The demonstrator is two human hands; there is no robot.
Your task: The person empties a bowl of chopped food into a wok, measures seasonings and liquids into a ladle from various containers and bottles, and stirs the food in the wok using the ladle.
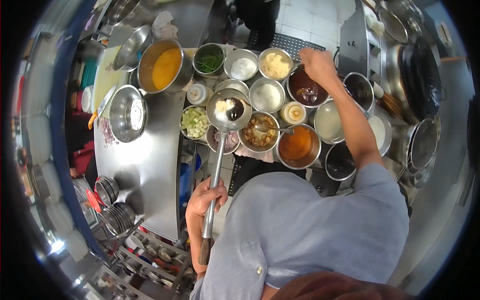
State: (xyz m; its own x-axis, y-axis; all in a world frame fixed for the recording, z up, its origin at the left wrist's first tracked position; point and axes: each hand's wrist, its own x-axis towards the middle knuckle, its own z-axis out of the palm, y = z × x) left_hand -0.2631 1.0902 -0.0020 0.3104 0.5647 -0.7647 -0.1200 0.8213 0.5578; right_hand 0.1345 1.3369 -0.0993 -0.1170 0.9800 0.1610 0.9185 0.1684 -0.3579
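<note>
My left hand (207, 196) is wrapped round the long metal handle of a ladle (216, 162). The ladle's bowl is over the ingredient bowls and contains dark sauce, something pale yellow and minced, and some white. My right hand (317, 62) is closed above the rim of a bowl of dark red sauce (309, 89); whatever its fingers grip is hidden. Close to that hand stands a bowl of pale yellow minced stuff (275, 65). Below the ladle, a bowl of chopped pinkish onion (231, 142) is partly covered by it.
Around them are bowls of white powder (267, 96), cut green vegetable (194, 123), amber liquid (299, 144) and browned pieces with a spoon (257, 136). A pot of yellow liquid (166, 67) and a colander (128, 113) are left. Woks (419, 80) stand right. Another person's dark-clothed legs (257, 20) show beyond.
</note>
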